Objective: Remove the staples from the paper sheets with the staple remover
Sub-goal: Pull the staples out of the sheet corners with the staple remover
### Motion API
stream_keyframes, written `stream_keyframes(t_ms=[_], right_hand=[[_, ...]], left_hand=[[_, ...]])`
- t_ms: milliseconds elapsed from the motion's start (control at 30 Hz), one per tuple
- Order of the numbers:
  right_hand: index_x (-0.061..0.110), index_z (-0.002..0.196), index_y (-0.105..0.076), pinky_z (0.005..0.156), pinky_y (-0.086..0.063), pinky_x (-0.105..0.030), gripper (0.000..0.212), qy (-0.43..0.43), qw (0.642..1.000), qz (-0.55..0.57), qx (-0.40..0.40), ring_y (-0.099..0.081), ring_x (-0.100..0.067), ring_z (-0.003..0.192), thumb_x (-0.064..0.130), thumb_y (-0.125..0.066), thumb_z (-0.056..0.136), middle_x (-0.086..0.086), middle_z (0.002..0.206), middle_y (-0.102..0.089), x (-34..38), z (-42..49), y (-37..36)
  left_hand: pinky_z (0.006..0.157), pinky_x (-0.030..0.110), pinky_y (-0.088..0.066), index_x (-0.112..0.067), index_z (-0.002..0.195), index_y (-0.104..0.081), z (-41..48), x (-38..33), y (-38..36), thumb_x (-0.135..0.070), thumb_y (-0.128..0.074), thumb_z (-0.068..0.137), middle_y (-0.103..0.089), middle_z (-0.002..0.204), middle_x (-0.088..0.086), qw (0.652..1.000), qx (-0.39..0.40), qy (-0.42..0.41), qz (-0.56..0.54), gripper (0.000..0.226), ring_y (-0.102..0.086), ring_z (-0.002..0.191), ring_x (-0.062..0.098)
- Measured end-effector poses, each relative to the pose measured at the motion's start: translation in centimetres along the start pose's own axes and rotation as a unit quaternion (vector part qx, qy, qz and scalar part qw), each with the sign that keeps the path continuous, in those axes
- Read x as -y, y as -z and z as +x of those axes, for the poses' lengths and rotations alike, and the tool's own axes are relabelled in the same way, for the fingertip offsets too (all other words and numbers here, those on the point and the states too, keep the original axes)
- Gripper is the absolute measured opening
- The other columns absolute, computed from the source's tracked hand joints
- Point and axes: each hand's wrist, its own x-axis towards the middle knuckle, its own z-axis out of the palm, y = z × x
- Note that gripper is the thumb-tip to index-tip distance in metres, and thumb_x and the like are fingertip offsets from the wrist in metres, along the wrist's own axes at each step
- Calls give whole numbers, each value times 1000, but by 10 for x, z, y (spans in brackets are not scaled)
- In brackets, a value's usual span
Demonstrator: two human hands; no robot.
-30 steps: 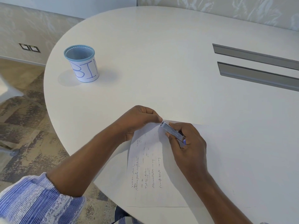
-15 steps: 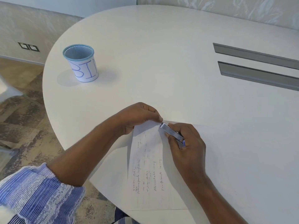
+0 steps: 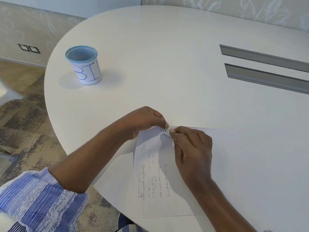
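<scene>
White paper sheets [image 3: 150, 166] with handwriting lie at the near edge of the white table [image 3: 167, 64], one layer folded up along the left. My left hand [image 3: 143, 121] pinches the sheets' far corner between thumb and fingertips. My right hand [image 3: 192, 148] is curled just right of that corner, its fingertips almost touching the left ones. The staple remover [image 3: 165, 130] is nearly all hidden inside the right hand. Only a small dark tip shows at the paper corner between the two hands.
A blue-rimmed cup marked "BIN" [image 3: 83, 67] stands at the far left of the table. Two grey cable slots [image 3: 267, 77] run across the right side. The table's curved edge drops to the floor on the left.
My right hand has shifted toward the corner and turned over the staple remover, so its metal bar no longer shows. My left hand keeps its pinch on the corner.
</scene>
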Motion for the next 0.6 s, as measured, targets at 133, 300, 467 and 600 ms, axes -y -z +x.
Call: stream_keyframes(t_ms=[133, 300, 467, 600], right_hand=[[14, 107, -77, 86, -40, -34, 31, 89, 996, -1, 7, -60, -22, 99, -8, -67, 88, 1, 112, -76, 8, -5, -3], [15, 106, -78, 91, -45, -34, 26, 33, 998, 55, 12, -66, -21, 102, 0, -65, 89, 3, 112, -75, 5, -4, -1], [24, 106, -69, 82, -55, -32, 32, -117, 979, 164, -3, -65, -11, 99, 3, -71, 82, 16, 106, -68, 7, 4, 7], [37, 103, -65, 72, -52, -20, 34, -262, 935, 240, -6, -68, -11, 93, 9, -76, 87, 19, 101, -71, 2, 8, 9]], left_hand=[[78, 26, -45, 0, 90, -81, 2, 0, -1, -15, -77, 86, -75, 86, 4, 1000, -12, 1, -4, 15, -62, 83, 15], [77, 27, -49, 0, 91, -81, 1, 3, -2, -15, -77, 86, -78, 91, 12, 1000, -22, -3, -16, 16, -65, 81, 17], [54, 17, -47, -5, 84, -81, -2, 1, -5, -21, -77, 86, -73, 72, 0, 1000, -24, 0, 6, 17, -61, 58, 10], [58, 20, -51, -4, 86, -80, -7, 0, -6, -24, -80, 86, -75, 76, 2, 1000, -11, 0, 2, 20, -65, 62, 13]])
